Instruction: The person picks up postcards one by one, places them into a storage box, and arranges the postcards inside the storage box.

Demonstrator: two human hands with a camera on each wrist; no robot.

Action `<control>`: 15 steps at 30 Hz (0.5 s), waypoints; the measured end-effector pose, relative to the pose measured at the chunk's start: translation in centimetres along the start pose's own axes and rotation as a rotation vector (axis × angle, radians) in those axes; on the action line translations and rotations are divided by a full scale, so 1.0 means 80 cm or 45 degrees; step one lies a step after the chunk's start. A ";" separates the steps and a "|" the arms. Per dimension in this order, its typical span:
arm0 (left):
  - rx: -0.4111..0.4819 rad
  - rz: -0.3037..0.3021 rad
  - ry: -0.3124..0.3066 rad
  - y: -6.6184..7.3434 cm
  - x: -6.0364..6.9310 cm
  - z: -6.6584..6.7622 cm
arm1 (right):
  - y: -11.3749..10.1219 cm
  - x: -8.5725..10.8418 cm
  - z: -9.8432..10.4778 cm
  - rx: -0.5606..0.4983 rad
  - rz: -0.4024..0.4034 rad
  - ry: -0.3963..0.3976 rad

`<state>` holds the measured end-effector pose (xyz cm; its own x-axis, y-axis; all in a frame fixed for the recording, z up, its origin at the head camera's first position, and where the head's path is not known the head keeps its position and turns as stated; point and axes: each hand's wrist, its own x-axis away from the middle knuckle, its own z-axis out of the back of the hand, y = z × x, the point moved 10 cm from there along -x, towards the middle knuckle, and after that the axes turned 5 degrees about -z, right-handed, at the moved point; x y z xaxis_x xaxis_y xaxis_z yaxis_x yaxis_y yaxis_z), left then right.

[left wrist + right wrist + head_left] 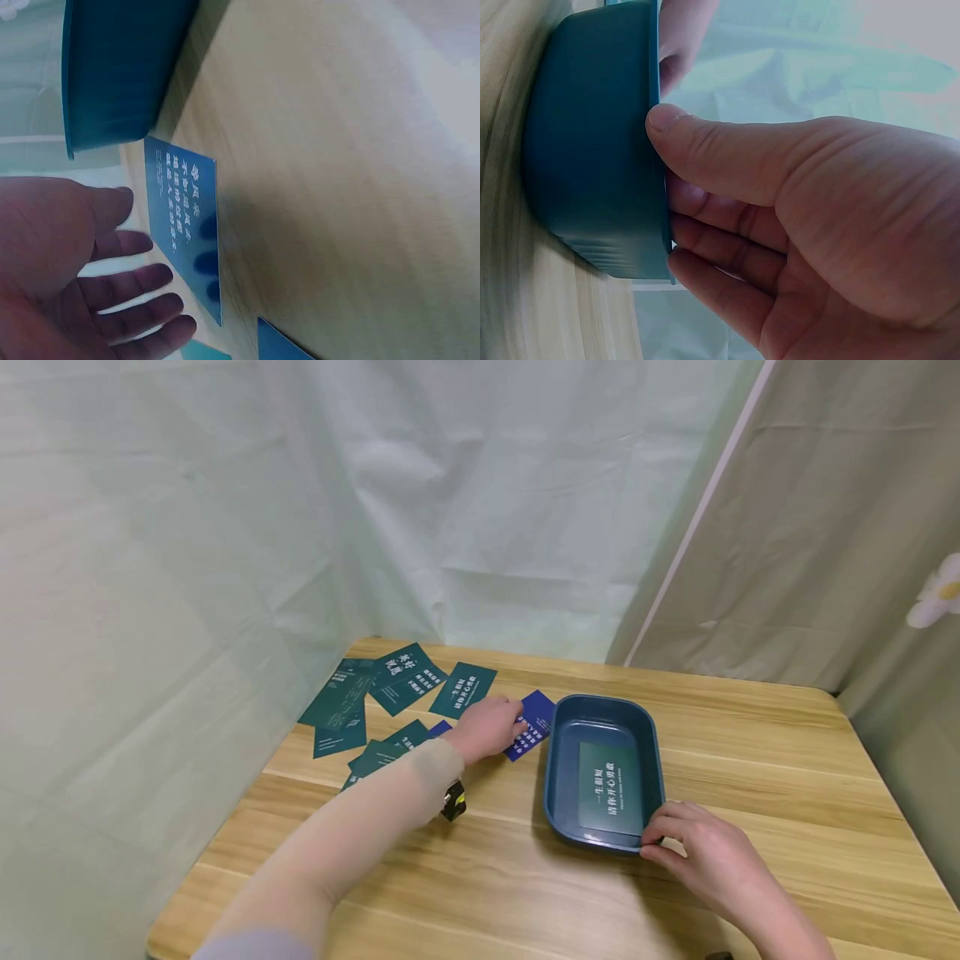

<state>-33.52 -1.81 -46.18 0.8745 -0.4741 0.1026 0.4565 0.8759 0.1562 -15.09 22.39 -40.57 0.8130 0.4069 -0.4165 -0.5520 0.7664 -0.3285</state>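
Note:
A dark blue rectangular tray (551, 760) stands on the table, and a green card (611, 789) with white lettering lies flat inside it. At its near right corner my right hand (705, 843) pinches the rim, thumb on the outer side in the right wrist view. My left hand (487, 727) hovers by a blue card (536, 722) that lies against the tray's left side. In the left wrist view the fingers (142, 307) are extended and spread beside that card, holding nothing.
Several green cards (401, 677) lie scattered, some overlapping, on the left of the wooden table (750, 760). One green card (465, 689) lies just beyond my left hand. Pale curtains (525, 527) hang behind and left of the table.

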 end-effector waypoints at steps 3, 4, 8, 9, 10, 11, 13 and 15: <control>0.020 0.090 -0.012 -0.010 -0.008 0.000 | 0.000 0.000 -0.001 0.001 -0.004 -0.005; 0.021 0.109 -0.023 -0.012 -0.011 -0.002 | 0.000 0.000 -0.001 0.000 -0.005 -0.005; 0.026 0.146 -0.071 -0.016 -0.024 -0.007 | 0.001 -0.001 -0.001 0.002 -0.016 -0.011; 0.030 0.153 -0.088 -0.015 -0.027 -0.008 | 0.001 -0.001 -0.001 0.002 -0.019 -0.013; 0.030 0.158 -0.103 -0.013 -0.030 -0.007 | 0.001 -0.001 -0.001 0.003 -0.021 -0.015; 0.028 0.163 -0.120 -0.011 -0.032 -0.007 | 0.001 -0.001 -0.001 0.005 -0.023 -0.017; 0.038 0.179 -0.156 -0.007 -0.035 -0.005 | 0.001 -0.001 -0.001 0.007 -0.024 -0.017; 0.053 0.201 -0.183 -0.003 -0.035 -0.004 | 0.000 -0.001 -0.001 0.008 -0.023 -0.017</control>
<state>-36.05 -0.67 -46.80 0.9008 -0.3422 0.2673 0.3064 0.9371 0.1671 -15.18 22.36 -40.61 0.8254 0.3993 -0.3990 -0.5357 0.7769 -0.3308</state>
